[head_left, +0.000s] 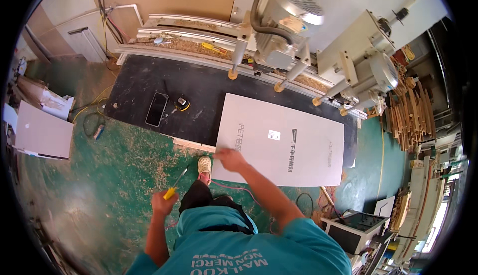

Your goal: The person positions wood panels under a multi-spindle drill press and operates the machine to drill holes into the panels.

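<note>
A large white panel (pixel 308 143) with grey print and a small white label lies on a black worktable (pixel 189 83), reaching past its near edge. My right hand (pixel 230 159) is at the panel's left edge near the front, its fingers curled there; the fingertips are hard to make out. Out to the left, over the floor, my left hand (pixel 163 203) is closed round a yellow-handled screwdriver (pixel 171 193), its thin metal shaft pointing forward and right. A dark phone (pixel 157 110) and a tape measure (pixel 182 104) rest on the table left of the panel.
Motors and rods of a machine (pixel 294 36) hang over the table's far side. A yellow tool (pixel 213 48) lies among sawdust on the back rail. Stacked wood strips (pixel 411 108) stand at right. A control box (pixel 358 227) sits near right; cables and sawdust lie on the green floor (pixel 119 175).
</note>
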The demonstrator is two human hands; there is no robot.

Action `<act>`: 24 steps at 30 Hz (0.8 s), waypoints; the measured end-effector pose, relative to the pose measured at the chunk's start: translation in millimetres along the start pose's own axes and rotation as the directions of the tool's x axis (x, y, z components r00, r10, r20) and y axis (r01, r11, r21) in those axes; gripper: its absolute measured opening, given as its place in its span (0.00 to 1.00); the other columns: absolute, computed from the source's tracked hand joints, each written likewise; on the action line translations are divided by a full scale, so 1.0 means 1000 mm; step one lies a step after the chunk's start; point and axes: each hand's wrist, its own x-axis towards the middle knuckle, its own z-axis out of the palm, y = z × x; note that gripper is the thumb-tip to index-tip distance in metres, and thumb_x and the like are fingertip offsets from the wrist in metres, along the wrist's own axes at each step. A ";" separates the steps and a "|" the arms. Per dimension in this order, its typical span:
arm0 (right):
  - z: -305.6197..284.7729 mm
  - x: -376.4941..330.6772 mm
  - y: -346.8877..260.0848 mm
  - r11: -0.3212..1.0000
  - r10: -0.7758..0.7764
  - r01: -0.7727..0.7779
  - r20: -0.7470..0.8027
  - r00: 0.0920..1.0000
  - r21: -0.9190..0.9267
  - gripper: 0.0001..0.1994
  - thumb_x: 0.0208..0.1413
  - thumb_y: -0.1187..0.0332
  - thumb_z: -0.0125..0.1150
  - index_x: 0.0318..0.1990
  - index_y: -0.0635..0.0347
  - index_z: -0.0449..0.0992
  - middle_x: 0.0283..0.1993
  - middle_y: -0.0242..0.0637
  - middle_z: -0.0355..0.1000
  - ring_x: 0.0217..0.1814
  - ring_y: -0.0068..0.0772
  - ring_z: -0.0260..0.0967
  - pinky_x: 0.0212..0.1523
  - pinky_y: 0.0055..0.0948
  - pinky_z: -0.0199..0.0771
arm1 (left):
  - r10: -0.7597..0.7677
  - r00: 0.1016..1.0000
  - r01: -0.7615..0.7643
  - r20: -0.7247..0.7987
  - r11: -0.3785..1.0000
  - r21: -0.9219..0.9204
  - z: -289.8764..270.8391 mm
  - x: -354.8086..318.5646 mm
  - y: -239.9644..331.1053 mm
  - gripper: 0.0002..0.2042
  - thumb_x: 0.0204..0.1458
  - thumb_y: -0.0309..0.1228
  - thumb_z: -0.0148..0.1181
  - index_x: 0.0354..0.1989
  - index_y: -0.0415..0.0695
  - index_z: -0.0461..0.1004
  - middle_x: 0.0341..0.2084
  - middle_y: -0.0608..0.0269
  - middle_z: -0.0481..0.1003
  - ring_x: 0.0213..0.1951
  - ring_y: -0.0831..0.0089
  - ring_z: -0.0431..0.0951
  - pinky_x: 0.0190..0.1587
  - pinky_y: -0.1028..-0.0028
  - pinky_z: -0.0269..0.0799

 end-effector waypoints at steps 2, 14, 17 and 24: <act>-0.013 0.056 0.036 0.998 0.055 -0.058 0.070 0.996 0.039 0.20 0.56 0.70 0.51 0.54 0.38 0.76 0.53 0.35 0.73 0.58 0.42 0.69 0.55 0.43 0.73 | -0.058 0.998 0.059 0.026 0.997 -0.046 -0.001 -0.009 -0.005 0.20 0.44 0.51 0.65 0.26 0.43 0.79 0.21 0.47 0.76 0.28 0.46 0.78 0.30 0.55 0.71; -0.097 0.182 0.149 0.953 0.205 -0.299 -0.650 0.732 -0.036 0.11 0.50 0.74 0.59 0.41 0.51 0.80 0.37 0.38 0.71 0.41 0.45 0.72 0.41 0.41 0.76 | -0.151 0.987 0.156 0.052 0.980 -0.121 -0.010 0.025 -0.011 0.18 0.45 0.47 0.67 0.24 0.41 0.77 0.19 0.48 0.75 0.27 0.45 0.76 0.28 0.55 0.68; -0.095 0.174 0.139 0.983 0.074 -0.157 -0.569 0.819 -0.099 0.14 0.49 0.74 0.58 0.43 0.49 0.80 0.37 0.34 0.71 0.45 0.39 0.72 0.44 0.39 0.75 | -0.119 0.991 0.121 0.061 0.992 -0.044 -0.012 0.031 0.006 0.18 0.45 0.47 0.66 0.25 0.41 0.77 0.20 0.48 0.75 0.28 0.45 0.76 0.29 0.55 0.68; -0.022 0.075 0.059 0.988 -0.135 0.093 -0.411 0.901 -0.120 0.13 0.50 0.71 0.54 0.44 0.51 0.79 0.41 0.35 0.76 0.43 0.40 0.74 0.42 0.38 0.77 | -0.021 0.998 0.025 0.063 0.998 -0.061 -0.005 0.024 0.025 0.18 0.46 0.47 0.66 0.26 0.41 0.78 0.19 0.50 0.75 0.26 0.48 0.77 0.28 0.56 0.69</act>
